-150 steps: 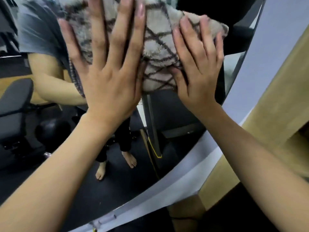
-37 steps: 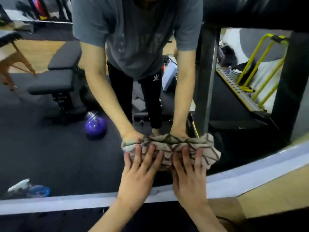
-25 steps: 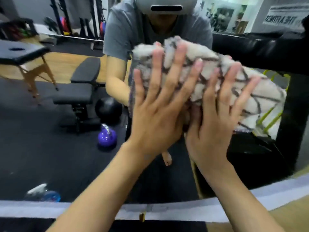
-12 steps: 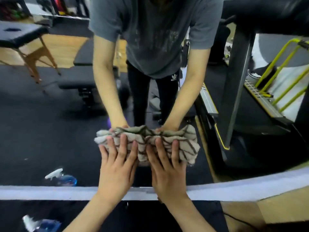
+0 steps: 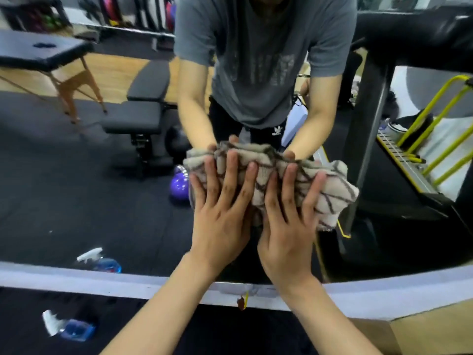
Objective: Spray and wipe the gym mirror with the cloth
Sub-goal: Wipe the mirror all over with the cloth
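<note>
1. While both palms lean into the glass, the left hand [image 5: 220,221] lies flat on the cloth [image 5: 330,185], fingers straight and a little spread, tips reaching up across the bunched fabric.
2. Right beside it, the right hand [image 5: 286,237] presses the same cloth, fingers straight and fanned, nothing pinched or curled round.
3. That cloth is beige with dark crossing lines, crumpled into a thick wad and pinned against the mirror [image 5: 64,201] in its lower middle part, above the pale bottom frame [image 5: 76,280].
4. Its right end sticks out free past the right hand, with a frayed corner hanging down.
5. Reflected in the glass, a person in a grey T-shirt [image 5: 263,60] and dark trousers pushes back at the cloth with both arms.
6. Down on the dark floor at lower left lies a spray bottle [image 5: 74,329], on its side, blue liquid inside and a white trigger head; it is blurred, so I cannot say which way the nozzle faces.
7. Its reflection [image 5: 102,262] shows in the mirror just above the frame.
8. Further back in the reflection: a black weight bench [image 5: 138,108], a purple kettlebell [image 5: 179,185] on the floor near the cloth's left edge, and a black-topped table with wooden legs [image 5: 43,52] at far left.
9. Over on the right of the glass stands a dark upright post [image 5: 366,139], with yellow rails [image 5: 445,139] beyond it.
10. A strip of light wood [image 5: 435,334] fills the lower right corner, outside the mirror.
</note>
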A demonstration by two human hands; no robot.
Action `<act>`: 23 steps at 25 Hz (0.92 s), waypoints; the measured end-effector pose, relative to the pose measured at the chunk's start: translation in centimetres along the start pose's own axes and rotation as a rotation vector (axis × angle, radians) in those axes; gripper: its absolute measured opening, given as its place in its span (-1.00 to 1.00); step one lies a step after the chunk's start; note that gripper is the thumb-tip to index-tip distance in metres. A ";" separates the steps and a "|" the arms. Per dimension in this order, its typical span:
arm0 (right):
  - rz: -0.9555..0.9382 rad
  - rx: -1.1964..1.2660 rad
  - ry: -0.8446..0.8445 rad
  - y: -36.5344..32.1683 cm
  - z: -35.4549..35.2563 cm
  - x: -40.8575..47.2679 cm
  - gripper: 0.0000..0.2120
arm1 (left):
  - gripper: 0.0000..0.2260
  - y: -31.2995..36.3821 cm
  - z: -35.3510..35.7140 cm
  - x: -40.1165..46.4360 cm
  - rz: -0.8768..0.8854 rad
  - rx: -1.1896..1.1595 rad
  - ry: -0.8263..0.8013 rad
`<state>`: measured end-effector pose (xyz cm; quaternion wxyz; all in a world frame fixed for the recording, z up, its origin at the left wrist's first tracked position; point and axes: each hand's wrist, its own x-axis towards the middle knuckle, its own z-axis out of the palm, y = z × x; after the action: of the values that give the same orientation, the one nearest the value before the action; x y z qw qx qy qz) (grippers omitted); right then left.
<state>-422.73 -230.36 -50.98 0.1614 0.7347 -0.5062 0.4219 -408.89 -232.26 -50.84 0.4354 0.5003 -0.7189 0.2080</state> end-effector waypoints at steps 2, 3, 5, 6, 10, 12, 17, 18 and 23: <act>0.031 0.026 0.060 -5.0 1.1 2.9 -0.39 | -0.27 -3.9 -3.5 2.4 0.039 0.052 -0.014; 0.034 0.045 0.073 -7.7 2.1 3.9 -0.41 | -0.28 -6.7 -5.3 2.9 0.073 0.083 -0.028; 0.008 0.084 0.052 -13.5 4.8 5.2 -0.43 | -0.30 -13.1 -8.9 2.7 0.108 0.154 -0.037; -0.015 0.104 0.023 -16.6 6.5 5.5 -0.46 | -0.30 -16.6 -10.6 2.0 0.102 0.182 -0.044; -0.114 0.116 -0.069 -27.8 12.9 6.2 -0.48 | -0.25 -28.7 -15.9 -1.4 -0.034 0.228 -0.102; -0.104 0.097 -0.085 -32.1 15.2 6.6 -0.47 | -0.29 -33.3 -17.7 -2.3 -0.163 0.304 -0.196; -0.155 -0.024 0.003 -31.4 16.2 6.1 -0.46 | -0.31 -32.8 -17.5 -2.1 -0.179 0.157 -0.093; -0.164 -0.043 -0.004 -29.6 15.6 5.6 -0.46 | -0.27 -31.2 -16.8 -2.1 -0.154 0.111 -0.053; -0.171 -0.156 -0.083 -19.5 11.6 1.4 -0.21 | -0.24 -23.0 -10.4 -4.9 -0.062 0.067 -0.074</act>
<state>-400.11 -230.44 -53.07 0.2323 0.7771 -0.4792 0.3355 -383.19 -231.47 -52.48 0.3977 0.5441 -0.7114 0.1994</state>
